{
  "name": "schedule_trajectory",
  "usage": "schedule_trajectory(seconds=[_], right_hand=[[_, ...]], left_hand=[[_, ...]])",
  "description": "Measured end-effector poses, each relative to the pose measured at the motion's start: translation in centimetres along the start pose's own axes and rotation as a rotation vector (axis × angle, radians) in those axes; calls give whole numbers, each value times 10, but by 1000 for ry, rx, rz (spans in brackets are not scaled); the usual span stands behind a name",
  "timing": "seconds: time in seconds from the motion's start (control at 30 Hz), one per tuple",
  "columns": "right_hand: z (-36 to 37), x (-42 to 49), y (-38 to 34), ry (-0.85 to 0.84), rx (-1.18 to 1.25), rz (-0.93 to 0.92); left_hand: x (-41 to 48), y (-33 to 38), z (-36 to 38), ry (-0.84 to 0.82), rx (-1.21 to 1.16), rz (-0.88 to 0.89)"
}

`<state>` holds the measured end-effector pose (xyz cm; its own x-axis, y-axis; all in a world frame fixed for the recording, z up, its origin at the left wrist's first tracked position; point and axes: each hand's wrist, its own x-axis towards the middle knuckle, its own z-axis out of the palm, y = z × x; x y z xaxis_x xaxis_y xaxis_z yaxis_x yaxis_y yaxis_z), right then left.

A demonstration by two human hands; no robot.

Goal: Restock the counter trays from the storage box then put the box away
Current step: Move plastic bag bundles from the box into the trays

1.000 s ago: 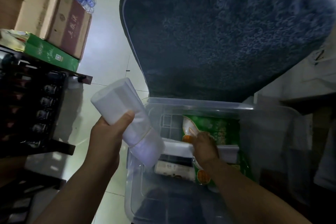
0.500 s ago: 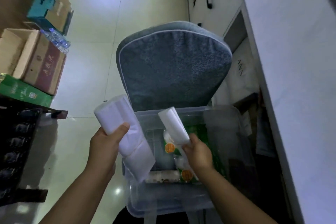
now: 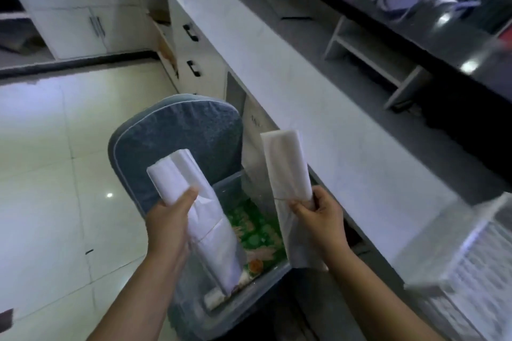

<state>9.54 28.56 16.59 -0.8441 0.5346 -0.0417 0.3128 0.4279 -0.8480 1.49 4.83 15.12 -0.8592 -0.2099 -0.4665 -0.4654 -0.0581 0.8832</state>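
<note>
My left hand (image 3: 169, 219) grips a folded bundle of white plastic bags (image 3: 194, 202), held upright over the clear plastic storage box (image 3: 243, 310). My right hand (image 3: 318, 213) grips a second, narrower white bag bundle (image 3: 288, 171), lifted above the box's right rim and close to the white counter (image 3: 318, 108). Green snack packets (image 3: 257, 232) and a small white item lie inside the box. A clear tray (image 3: 476, 246) stands on the counter at the right edge, blurred.
The box rests on a chair with a blue-grey cushioned back (image 3: 180, 141). White drawers and cabinets (image 3: 194, 50) line the counter front and far wall. A small white shelf unit (image 3: 374, 55) sits under a dark upper counter (image 3: 443, 22). Glossy tile floor lies left.
My right hand has lifted the second bag bundle out of the box and up toward the counter. My view has swung up and right, from the box to the counter.
</note>
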Motion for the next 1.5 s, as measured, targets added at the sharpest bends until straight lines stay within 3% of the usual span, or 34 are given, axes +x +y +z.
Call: schedule_trajectory(seconds=[0.27,0.47,0.83,1.03,1.37,1.5], right_hand=[[-139,-52,2,394,-28,39],[-256,-94,32,690,193,89],[-417,-136,124,877,392,165],[-451,-129,154,851,406,168],[-457,-114,174,786,408,220],[-454,-108,172,799,389,224]], left_hand=[[-89,39,124,-366,4,70],[-185,57,225,-691,113,260],[-340,26,420,-1190,357,385],[-347,-26,482,-1196,735,538],[-323,-77,479,-1034,1099,872],[-319,-97,457,-986,1215,1191]])
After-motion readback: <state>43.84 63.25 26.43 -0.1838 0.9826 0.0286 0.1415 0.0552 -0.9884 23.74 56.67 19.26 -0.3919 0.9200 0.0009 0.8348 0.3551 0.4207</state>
